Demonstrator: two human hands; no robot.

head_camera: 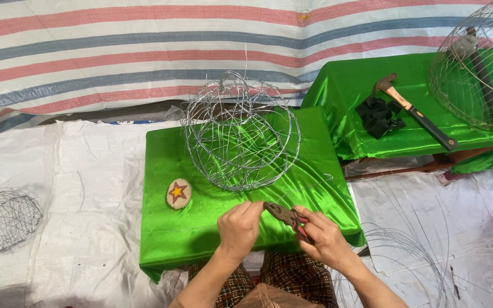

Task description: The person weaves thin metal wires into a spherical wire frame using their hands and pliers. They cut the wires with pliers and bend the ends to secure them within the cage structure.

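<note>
Two hands worked together: our right hand (327, 239) gripped pliers (286, 217), our left hand (239, 228) pinched thin wire (278, 198) steady at their tip; a wire basket (241, 134) sat just beyond, within reach.

Backdrop: striped tarpaulin (144, 51) in red, blue and white hangs across the back | Floor: white plastic sheeting (75, 182), creased | Furniture: low counter (172, 228) under shiny green cloth; second green-draped counter (349, 80) to the right rear | Light: even, soft daylight
</note>
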